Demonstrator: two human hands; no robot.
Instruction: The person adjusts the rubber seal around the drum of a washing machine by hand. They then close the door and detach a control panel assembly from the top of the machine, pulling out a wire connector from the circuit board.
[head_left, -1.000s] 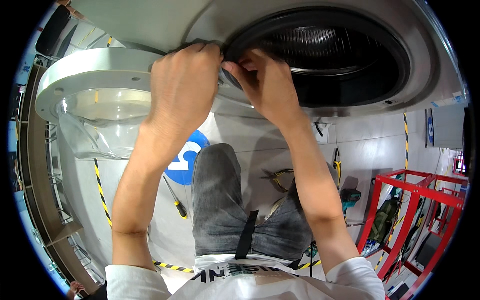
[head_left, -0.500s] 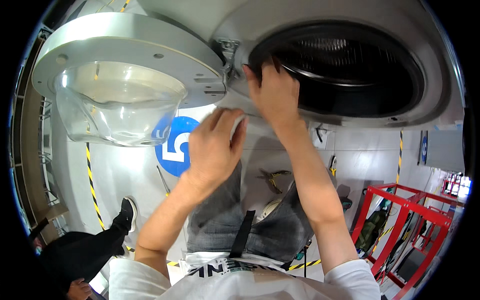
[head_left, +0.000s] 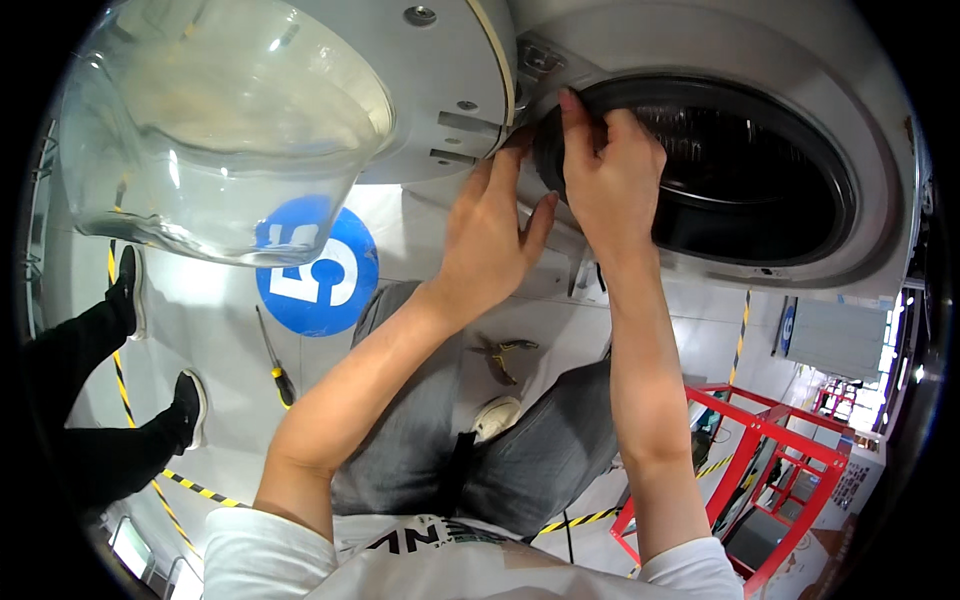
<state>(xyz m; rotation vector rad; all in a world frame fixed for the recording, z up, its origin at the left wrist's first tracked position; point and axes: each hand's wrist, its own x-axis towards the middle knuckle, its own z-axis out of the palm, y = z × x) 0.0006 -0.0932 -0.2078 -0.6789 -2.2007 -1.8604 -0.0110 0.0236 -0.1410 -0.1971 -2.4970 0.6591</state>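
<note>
In front of me is a front-load washing machine (head_left: 640, 40) with its round opening ringed by a dark rubber door gasket (head_left: 548, 165). At the left side of that ring, my right hand (head_left: 615, 190) is closed on the gasket's lip, the fingers reaching inside. My left hand (head_left: 485, 240) is just left of it, its thumb apart and its fingers stretched up to the gasket's outer edge; the fingertips are partly hidden. The metal drum (head_left: 710, 150) shows inside. The open door (head_left: 440, 70), with its bulging glass bowl (head_left: 230, 150), hangs at the left.
A screwdriver (head_left: 278, 370) and pliers (head_left: 505, 355) lie on the floor by my legs. A blue round floor sticker (head_left: 350, 285) is beneath the door. Another person's shoes (head_left: 190, 410) are at the left, by striped tape. A red metal frame (head_left: 760, 440) stands at the right.
My left hand has moved up and right to the gasket's edge. My right hand has stayed at the gasket's left side, and the view has shifted closer to the door.
</note>
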